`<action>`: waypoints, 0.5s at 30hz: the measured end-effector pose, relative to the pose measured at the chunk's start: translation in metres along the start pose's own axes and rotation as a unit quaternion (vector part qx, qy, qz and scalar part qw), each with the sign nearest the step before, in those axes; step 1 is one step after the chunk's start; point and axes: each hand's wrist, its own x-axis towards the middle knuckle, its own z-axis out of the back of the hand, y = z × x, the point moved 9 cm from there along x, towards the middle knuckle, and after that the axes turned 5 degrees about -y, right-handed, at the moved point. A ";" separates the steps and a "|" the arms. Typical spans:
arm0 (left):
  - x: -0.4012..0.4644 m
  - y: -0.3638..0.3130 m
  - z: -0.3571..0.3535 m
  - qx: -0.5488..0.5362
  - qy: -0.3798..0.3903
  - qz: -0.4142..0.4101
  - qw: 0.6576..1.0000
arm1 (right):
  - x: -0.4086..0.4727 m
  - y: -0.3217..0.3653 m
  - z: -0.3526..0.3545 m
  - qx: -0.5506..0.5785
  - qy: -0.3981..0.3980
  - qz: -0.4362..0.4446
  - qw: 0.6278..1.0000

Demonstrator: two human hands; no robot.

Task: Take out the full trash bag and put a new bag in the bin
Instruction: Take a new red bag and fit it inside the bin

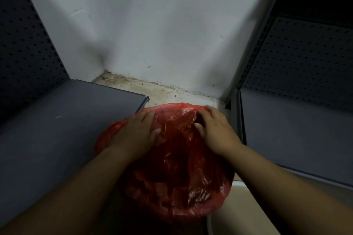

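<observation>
- The red bag (177,168) sits over the bin, in the corner between two grey shelves (66,120).
- Left hand (136,129) lies flat on the rim; right hand (214,128) curls into the plastic.
- Thin plastic could rip — or slip off the rim — if tugged hard.

We cannot see the bin itself: the red bag (177,168) covers its mouth and sides, so its shape and colour stay unknown. What lies inside the bag is too dark to tell. The left hand (137,131) hides the bag's near-left edge, and the fingertips of the right hand (214,128) sink into the folds, so we cannot tell whether they pinch the plastic. A pale object (238,213) at lower right is cut off by the bottom edge. Both forearms run out of the frame.
</observation>
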 end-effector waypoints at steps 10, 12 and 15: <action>0.007 0.035 0.001 -0.285 -0.015 0.183 0.941 | 0.014 -0.031 -0.010 0.261 0.071 -0.155 0.950; 0.000 0.048 -0.002 -0.322 -0.031 0.231 0.917 | 0.008 -0.037 -0.012 0.303 0.069 -0.176 0.934; -0.013 0.061 -0.019 -0.483 -0.019 0.280 0.829 | -0.005 -0.046 -0.014 0.364 0.059 -0.206 0.906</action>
